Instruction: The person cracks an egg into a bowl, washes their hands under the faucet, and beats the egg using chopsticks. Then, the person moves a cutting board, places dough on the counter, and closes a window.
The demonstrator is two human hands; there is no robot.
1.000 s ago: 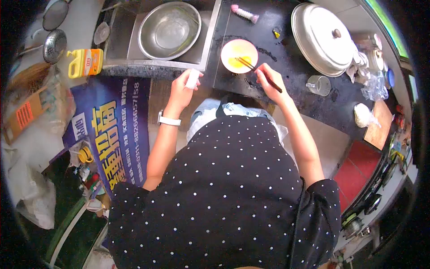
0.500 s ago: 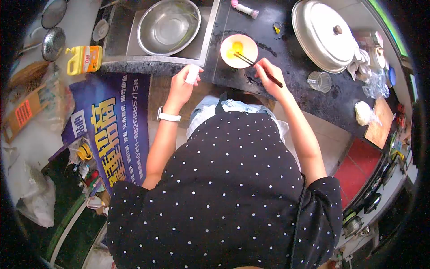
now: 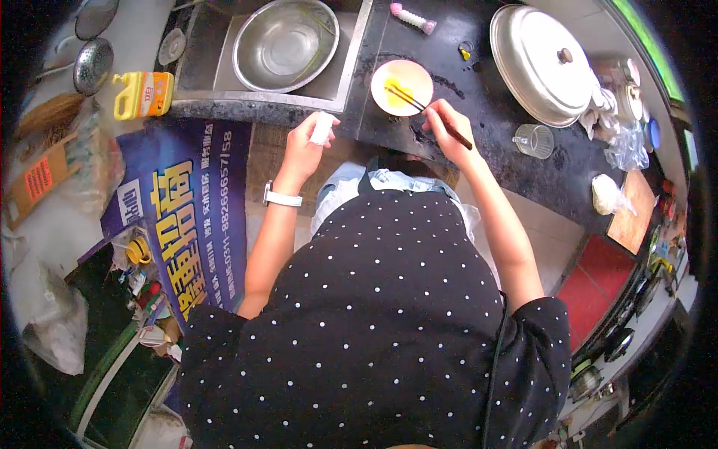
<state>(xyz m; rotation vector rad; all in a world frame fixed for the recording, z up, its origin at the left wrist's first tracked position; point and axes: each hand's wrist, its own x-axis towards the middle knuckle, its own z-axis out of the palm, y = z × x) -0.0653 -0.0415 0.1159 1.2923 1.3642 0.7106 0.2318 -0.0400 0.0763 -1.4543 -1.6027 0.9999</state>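
A bowl [image 3: 381, 81] with yellow egg in it rests on the dark counter, near its front edge. My right hand [image 3: 449, 129] grips a pair of dark chopsticks [image 3: 410, 99], whose tips dip into the egg. To the left, my left hand [image 3: 305, 144] is closed around a small white object [image 3: 321, 129] by the counter's front edge; what it is, I cannot tell. The two hands are apart, and the left one does not touch the bowl.
A steel basin [image 3: 285, 46] sits in the sink [image 3: 224, 71]. Right of the bowl are a glass mug [image 3: 533, 141] and a large lidded pot [image 3: 540, 63]. Behind lies a pink-and-clear tube [image 3: 413, 18]. A yellow jug [image 3: 143, 95] stands at the left.
The chopsticks have shifted within the bowl and the egg has changed shape. My right hand has moved slightly. My left hand keeps its hold on the white object.
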